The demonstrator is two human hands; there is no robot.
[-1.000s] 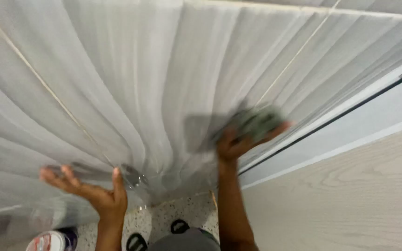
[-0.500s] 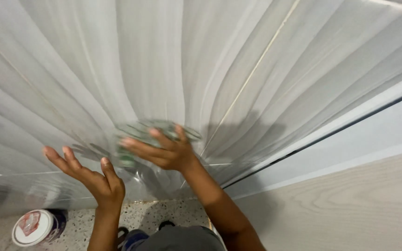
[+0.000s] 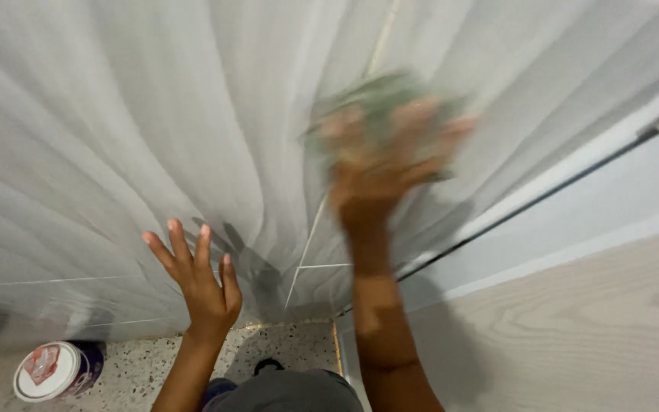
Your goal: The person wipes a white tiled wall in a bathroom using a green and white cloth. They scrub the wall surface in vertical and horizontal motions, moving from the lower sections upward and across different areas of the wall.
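My right hand (image 3: pixel 383 160) presses a green scouring pad (image 3: pixel 371 95) flat against the glossy grey-white tiled wall (image 3: pixel 154 114), high and right of centre; both are motion-blurred. My left hand (image 3: pixel 200 282) is open, fingers spread, palm against the lower wall near the floor line, holding nothing. A thin grout line (image 3: pixel 310 236) runs down the wall between the two hands.
A round container with a white lid (image 3: pixel 51 370) stands on the speckled floor (image 3: pixel 284 347) at lower left. A pale wood-grain door (image 3: pixel 573 328) and its light frame (image 3: pixel 558 206) fill the right side.
My right hand with the pad has swept from the right to the left and back up to the right across the wall. My left hand stayed flat on the lower wall.
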